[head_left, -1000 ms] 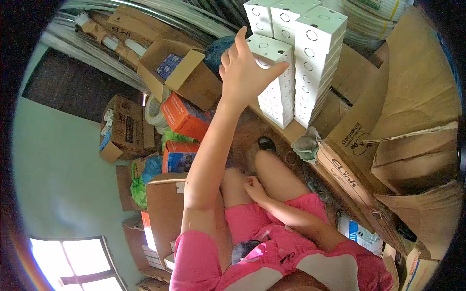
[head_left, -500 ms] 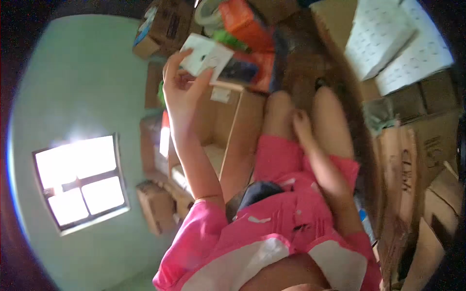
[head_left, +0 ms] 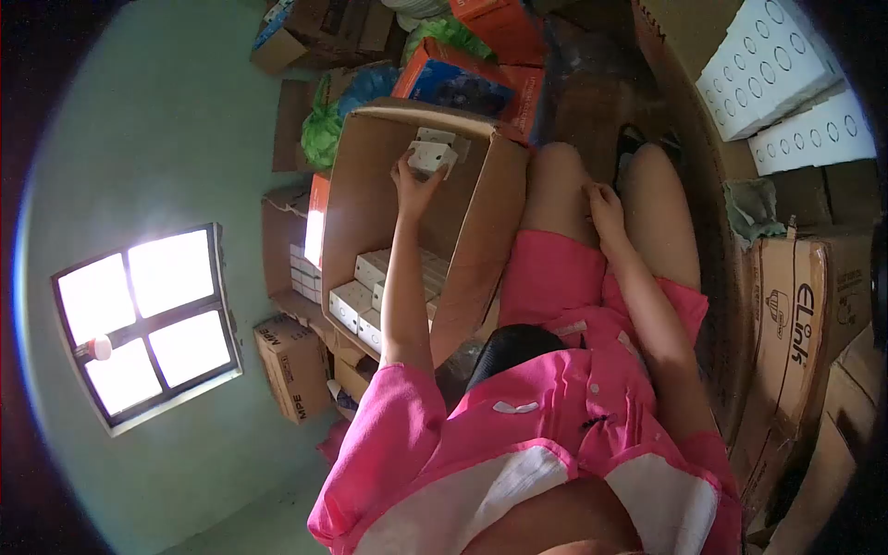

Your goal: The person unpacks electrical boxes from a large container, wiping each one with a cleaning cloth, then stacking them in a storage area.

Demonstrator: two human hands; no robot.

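Note:
My left hand (head_left: 418, 190) reaches into the far end of an open cardboard carton (head_left: 476, 236). Its thumb and fingers pinch a white electrical switch box (head_left: 430, 155) by the sides. Another white piece lies right behind and under it, partly hidden. At the near end of the same carton sit several more white boxes (head_left: 350, 305) in rows, partly covered by my forearm. My right hand (head_left: 606, 211) rests against my thigh between the knees, with loosely bent fingers and nothing visible in them.
Orange-and-blue product boxes (head_left: 460, 83) and a green plastic bag (head_left: 321, 139) stand past the carton. On the right are white panels with round marks (head_left: 768, 69) and a tall carton (head_left: 786, 319). A window (head_left: 148, 324) is in the left wall.
My left hand has lowered the white switch box from above the carton's far edge down into the carton. My right hand stays by my thigh. The camera view has shifted slightly.

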